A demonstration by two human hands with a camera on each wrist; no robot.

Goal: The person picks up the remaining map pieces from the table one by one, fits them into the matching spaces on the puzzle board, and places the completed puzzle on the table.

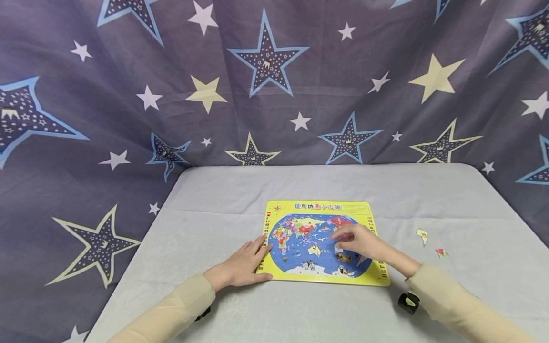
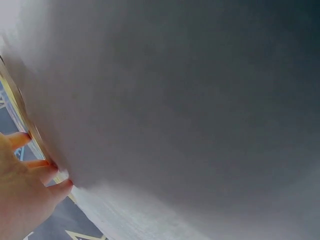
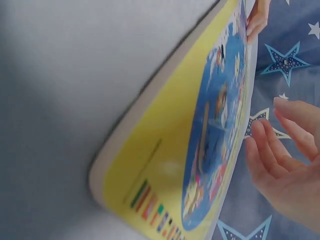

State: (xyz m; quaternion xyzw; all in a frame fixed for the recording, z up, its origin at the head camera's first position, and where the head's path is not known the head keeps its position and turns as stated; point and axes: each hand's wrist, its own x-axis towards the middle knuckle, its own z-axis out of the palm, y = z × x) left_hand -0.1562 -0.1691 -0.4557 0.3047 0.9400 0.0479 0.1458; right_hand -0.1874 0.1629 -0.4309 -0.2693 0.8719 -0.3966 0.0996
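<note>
A yellow-bordered world map puzzle board [image 1: 326, 281] lies on the table, its blue oval filled with coloured continents and animal pictures. My left hand [image 1: 242, 264] rests at the board's left edge with its fingers spread, and in the left wrist view the fingertips [image 2: 62, 187] touch that edge. Over the right part of the map hovers my right hand [image 1: 358, 240]. Its fingers are loosely bent, and the right wrist view shows nothing between thumb and fingers [image 3: 270, 155]. To the right of the board lie two loose map pieces, a pale yellow one [image 1: 422, 235] and a red and green one [image 1: 441, 253].
A light grey cloth covers the table [image 1: 223, 200]. Behind and left of it hangs a dark curtain [image 1: 300, 105] with stars. A black wrist device [image 1: 409, 302] shows below the right sleeve.
</note>
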